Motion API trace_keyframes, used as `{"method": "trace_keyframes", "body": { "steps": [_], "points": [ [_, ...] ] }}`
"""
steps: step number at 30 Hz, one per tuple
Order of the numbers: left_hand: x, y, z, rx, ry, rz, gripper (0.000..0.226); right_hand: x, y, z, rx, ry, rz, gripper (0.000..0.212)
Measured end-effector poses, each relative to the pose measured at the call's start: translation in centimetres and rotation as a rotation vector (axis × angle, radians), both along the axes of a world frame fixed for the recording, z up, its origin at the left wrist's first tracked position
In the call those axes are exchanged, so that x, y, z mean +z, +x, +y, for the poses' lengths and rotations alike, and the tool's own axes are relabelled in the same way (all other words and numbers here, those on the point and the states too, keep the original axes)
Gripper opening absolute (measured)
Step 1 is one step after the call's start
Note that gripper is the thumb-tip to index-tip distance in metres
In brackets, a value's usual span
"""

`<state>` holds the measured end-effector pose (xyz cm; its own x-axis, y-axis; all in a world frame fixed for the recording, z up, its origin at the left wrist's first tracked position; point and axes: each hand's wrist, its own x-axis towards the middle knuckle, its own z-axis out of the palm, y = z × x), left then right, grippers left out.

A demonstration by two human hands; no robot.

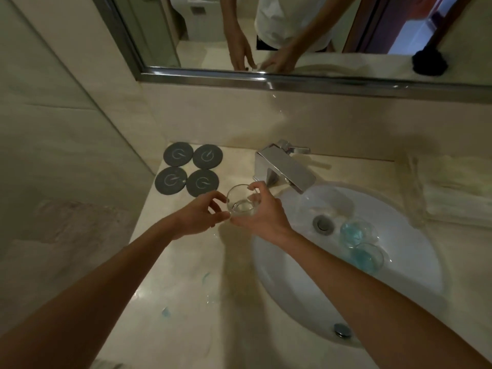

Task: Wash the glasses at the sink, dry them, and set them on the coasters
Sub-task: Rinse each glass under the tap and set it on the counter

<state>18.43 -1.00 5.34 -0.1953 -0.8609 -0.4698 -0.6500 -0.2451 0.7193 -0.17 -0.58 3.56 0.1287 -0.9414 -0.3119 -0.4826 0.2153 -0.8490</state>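
A clear glass [241, 201] is held above the counter just left of the white sink [292, 288]. My right hand [262, 211] grips it from the right, fingers curled over the rim. My left hand [202, 213] touches its left side with thumb and fingertips. Two more glasses with a blue tint [358, 231] [368, 257] lie in the sink basin near the drain [323, 223]. Several dark round coasters [190, 169] lie bare at the back left of the counter.
A chrome faucet [286, 166] runs water into the basin. Folded pale towels [458, 190] sit at the right of the counter. Blue drops [166, 311] mark the marble counter in front. A mirror [292, 35] spans the wall above, and a wall stands at the left.
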Motion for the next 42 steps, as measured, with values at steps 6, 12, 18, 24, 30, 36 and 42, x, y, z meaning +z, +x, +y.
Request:
{"method": "trace_keyframes", "body": {
  "steps": [6, 12, 18, 24, 30, 36, 42],
  "points": [
    [-0.7, 1.9, -0.4, -0.062, -0.160, -0.186, 0.033, -1.5, 3.3, -1.5, 0.070, -0.024, 0.071, 0.077],
    [-1.4, 2.8, -0.3, -0.059, -0.190, -0.210, 0.033, -2.1, 4.1, -1.7, 0.066, -0.028, 0.032, 0.078],
    [-1.6, 2.8, 0.5, -0.082, -0.223, -0.365, 0.022, -1.6, 2.9, -1.3, 0.121, -0.019, 0.082, 0.098],
    [-0.8, 0.0, 3.1, -0.191, -0.135, -0.481, 0.018, -0.8, -1.4, 0.3, 0.169, -0.049, 0.178, 0.084],
    [-1.3, -6.6, 4.8, -0.262, -0.141, -0.388, 0.019, -1.9, -8.7, 3.7, 0.217, -0.074, 0.353, 0.047],
    [-4.0, -13.9, 6.2, -0.314, -0.182, -0.353, 0.019, -3.2, -16.5, 6.7, 0.394, 0.031, 0.667, 0.048],
    [-6.5, -19.1, 7.2, -0.389, -0.180, -0.344, 0.025, -4.6, -21.0, 9.2, 0.571, -0.041, 0.915, 0.090]
  ]
}}
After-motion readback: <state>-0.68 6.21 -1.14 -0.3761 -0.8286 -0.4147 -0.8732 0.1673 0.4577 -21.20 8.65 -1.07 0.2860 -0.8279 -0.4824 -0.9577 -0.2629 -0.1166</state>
